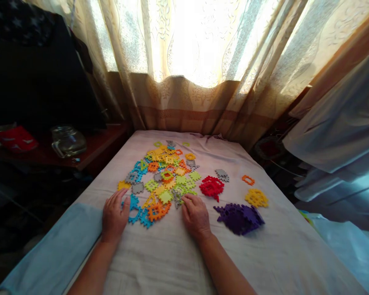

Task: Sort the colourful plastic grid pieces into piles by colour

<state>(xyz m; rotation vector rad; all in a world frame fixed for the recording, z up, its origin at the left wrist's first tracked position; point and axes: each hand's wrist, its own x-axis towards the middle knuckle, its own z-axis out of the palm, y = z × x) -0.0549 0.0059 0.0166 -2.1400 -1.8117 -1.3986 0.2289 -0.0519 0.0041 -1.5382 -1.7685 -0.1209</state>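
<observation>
My left hand (115,215) lies at the pile's left edge, fingers stretched forward and thumb apart. Beside it are a yellow interlocking plastic piece (123,185) and a blue piece with a round hole (134,209). My right hand (196,215) is at the pile's near right side, its fingers curled together over the edge of the green pieces (184,189). A grey triangular piece (176,198) is right by its fingertips; whatever they pinch is hidden. Between both hands lies an orange piece (158,211). The mixed pile spreads away from me in several colours.
Sorted by colour on the right are a red stack (211,186), a purple stack (240,218), yellow pieces (256,198), grey pieces (222,175) and one orange piece (248,180). They rest on a cloth-covered surface (172,262). A curtain (184,98) hangs behind; a glass jar (68,141) stands left.
</observation>
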